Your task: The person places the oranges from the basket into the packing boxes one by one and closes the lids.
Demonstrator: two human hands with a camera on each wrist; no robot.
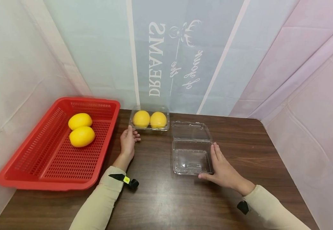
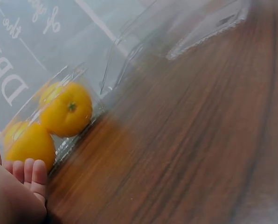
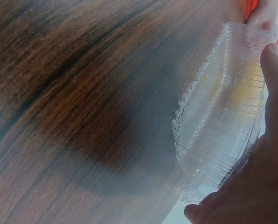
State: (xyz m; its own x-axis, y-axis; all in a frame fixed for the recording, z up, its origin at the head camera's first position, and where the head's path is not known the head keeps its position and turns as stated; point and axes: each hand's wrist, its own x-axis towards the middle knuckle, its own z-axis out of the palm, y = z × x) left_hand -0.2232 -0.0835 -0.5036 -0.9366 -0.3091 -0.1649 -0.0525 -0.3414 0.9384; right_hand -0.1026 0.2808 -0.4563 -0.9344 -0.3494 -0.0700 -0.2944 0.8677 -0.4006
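Observation:
Two round, yellow, orange-like fruits point(image 1: 158, 120) sit side by side in a clear plastic clamshell box point(image 1: 167, 123) by the back wall. At its front left corner is my left hand point(image 1: 128, 140), its thumb pointing up at the rim and its other fingers loosely bent; nothing is in its grasp. A second clear clamshell point(image 1: 174, 159) stands with its lid point(image 1: 191, 131) laid back, and no fruit is inside. Along its right side my right hand point(image 1: 223, 171) lies with straight fingers, the thumb at the front right corner. The right wrist view shows this container's ridged wall point(image 3: 213, 154) beside the hand.
A red slotted basket point(image 1: 51, 185) stands at the left with two yellow fruits point(image 1: 82, 136) in it. Behind the brown wooden table point(image 1: 160, 204) hangs a printed cloth point(image 1: 106, 48), and pale cloth walls point(image 1: 321, 105) close off both sides.

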